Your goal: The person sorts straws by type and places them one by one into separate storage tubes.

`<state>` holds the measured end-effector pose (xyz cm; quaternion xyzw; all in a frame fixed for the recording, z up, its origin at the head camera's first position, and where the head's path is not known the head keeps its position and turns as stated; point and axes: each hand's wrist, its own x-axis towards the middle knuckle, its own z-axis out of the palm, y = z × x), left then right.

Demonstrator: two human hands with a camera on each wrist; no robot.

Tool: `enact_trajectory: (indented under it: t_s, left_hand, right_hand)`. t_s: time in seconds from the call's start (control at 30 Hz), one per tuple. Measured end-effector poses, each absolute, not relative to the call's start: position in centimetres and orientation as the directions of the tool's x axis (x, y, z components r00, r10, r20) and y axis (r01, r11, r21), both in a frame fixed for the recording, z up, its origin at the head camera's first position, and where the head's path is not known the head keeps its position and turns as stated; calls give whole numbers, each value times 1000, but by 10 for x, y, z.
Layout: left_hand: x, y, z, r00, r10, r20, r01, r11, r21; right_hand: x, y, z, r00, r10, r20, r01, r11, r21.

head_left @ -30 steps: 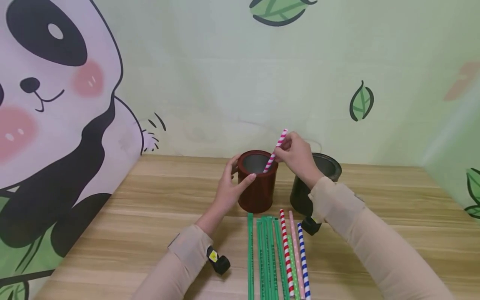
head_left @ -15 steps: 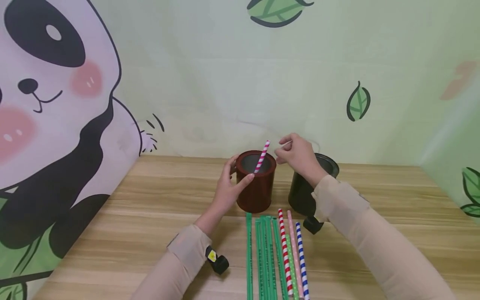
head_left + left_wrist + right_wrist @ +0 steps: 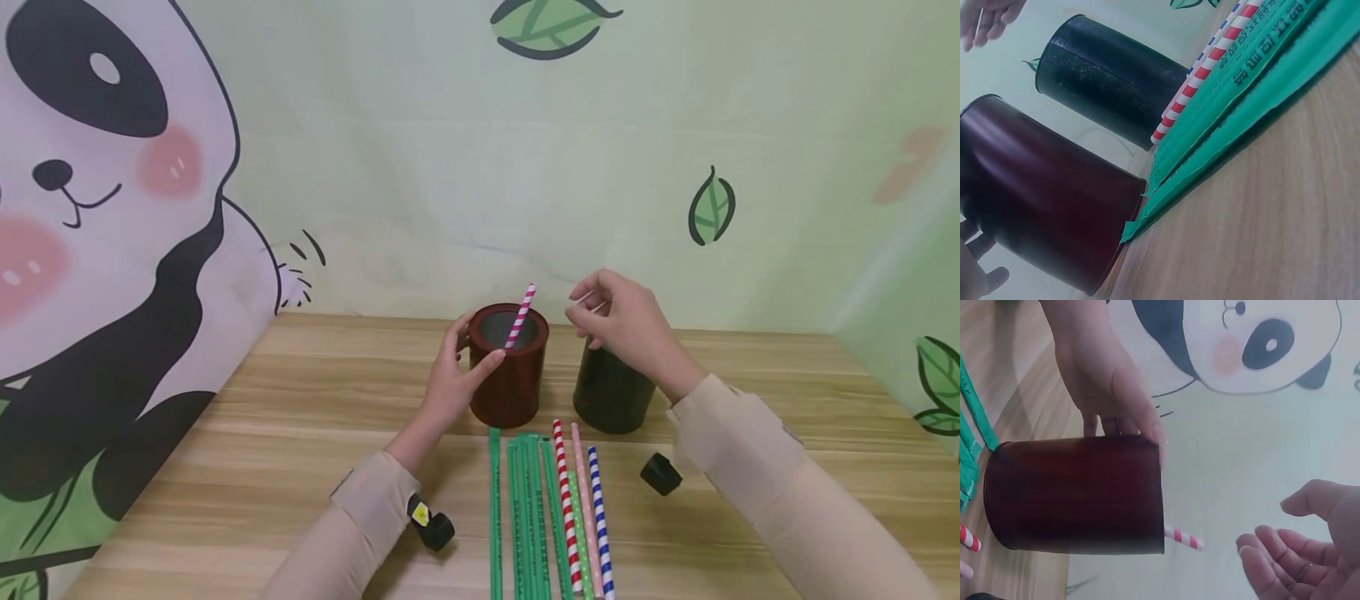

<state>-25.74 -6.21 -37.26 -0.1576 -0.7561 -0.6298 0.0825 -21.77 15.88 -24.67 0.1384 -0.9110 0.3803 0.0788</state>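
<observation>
Gripping brown cup [image 3: 506, 392], left hand [image 3: 453, 375] could tip it if jerked, spilling the straw [image 3: 521, 315] leaning toward one o'clock; right hand [image 3: 628, 321] empty, loosely curled.

Looking smooth and softly glossy on the brown cup [image 3: 507, 385], scuffed on the black cup [image 3: 1107, 78]. Looking papery on the pink-striped straw [image 3: 521, 315], wood-grained on the table [image 3: 315, 408].

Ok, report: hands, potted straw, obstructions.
Left hand grips maroon pot. Pink-striped straw leans inside. Right hand clear of it, partly hiding black pot from head view.
</observation>
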Motion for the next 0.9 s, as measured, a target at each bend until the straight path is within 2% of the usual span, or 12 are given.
enact_trajectory:
  t_s: [0.17, 0.43, 0.9]
  left_hand:
    - [-248, -62, -361, -941, 141, 307, 328, 166, 930]
    - [-262, -62, -379, -933, 130, 337, 355, 151, 923]
    - [-261, -63, -379, -933, 124, 338, 356, 187, 916]
  right_hand:
    - [-198, 164, -251, -940, -223, 257, -339, 683, -647]
    - [-172, 169, -267, -924, -271, 271, -382, 709, -592]
    - [-151, 173, -306, -947, -284, 152, -315, 719, -620]
